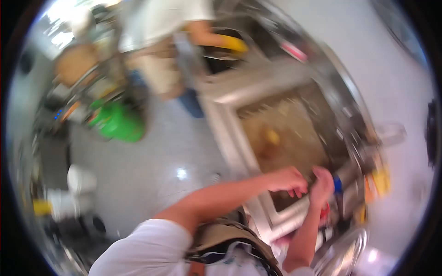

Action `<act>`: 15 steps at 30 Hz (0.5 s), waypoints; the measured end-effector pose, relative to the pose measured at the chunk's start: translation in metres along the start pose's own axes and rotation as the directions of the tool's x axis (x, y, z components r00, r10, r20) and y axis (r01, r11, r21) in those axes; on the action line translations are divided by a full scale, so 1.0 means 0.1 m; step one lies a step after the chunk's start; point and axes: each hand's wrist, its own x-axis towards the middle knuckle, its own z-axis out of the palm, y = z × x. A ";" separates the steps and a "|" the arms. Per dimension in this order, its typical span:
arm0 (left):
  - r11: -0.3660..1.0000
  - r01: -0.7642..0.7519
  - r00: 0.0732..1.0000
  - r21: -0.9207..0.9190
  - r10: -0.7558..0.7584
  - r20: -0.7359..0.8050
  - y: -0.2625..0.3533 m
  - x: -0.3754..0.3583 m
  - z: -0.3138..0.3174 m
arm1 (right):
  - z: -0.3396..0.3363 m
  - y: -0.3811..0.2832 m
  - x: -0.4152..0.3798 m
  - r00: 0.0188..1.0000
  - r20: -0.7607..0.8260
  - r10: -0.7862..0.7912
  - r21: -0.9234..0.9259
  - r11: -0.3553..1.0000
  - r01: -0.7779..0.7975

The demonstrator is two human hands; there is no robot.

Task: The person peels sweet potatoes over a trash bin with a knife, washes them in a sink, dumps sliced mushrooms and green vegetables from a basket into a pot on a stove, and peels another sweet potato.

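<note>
My left hand (289, 181) reaches in from the left over the near end of a steel sink basin (244, 152), its fingers loosely bent and apart, with nothing seen in them. Just to its right, my right hand (322, 186) is raised with loosely curved fingers, also with nothing visible in it. A small gap separates the two hands. Brownish, cloudy water (294, 133) fills the basin, and a blurred yellowish item (272, 137) shows in it. Beside my right hand is a blue object (338, 185). Motion blurs the finer details.
A co-worker in a white shirt (165, 20) and yellow glove (234, 43) reaches into the farther basin. A bright green container (117, 122) stands on the grey floor (156, 156) at left. White buckets (81, 179) are at lower left. A yellow item (378, 181) lies right of the sink.
</note>
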 end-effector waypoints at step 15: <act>0.781 -0.128 0.899 -0.611 -0.169 -0.404 -1.19 -2.70 -1.17 | 1.16 -1.28 -0.54 0.862 0.348 -0.370 -0.339 0.807 0.483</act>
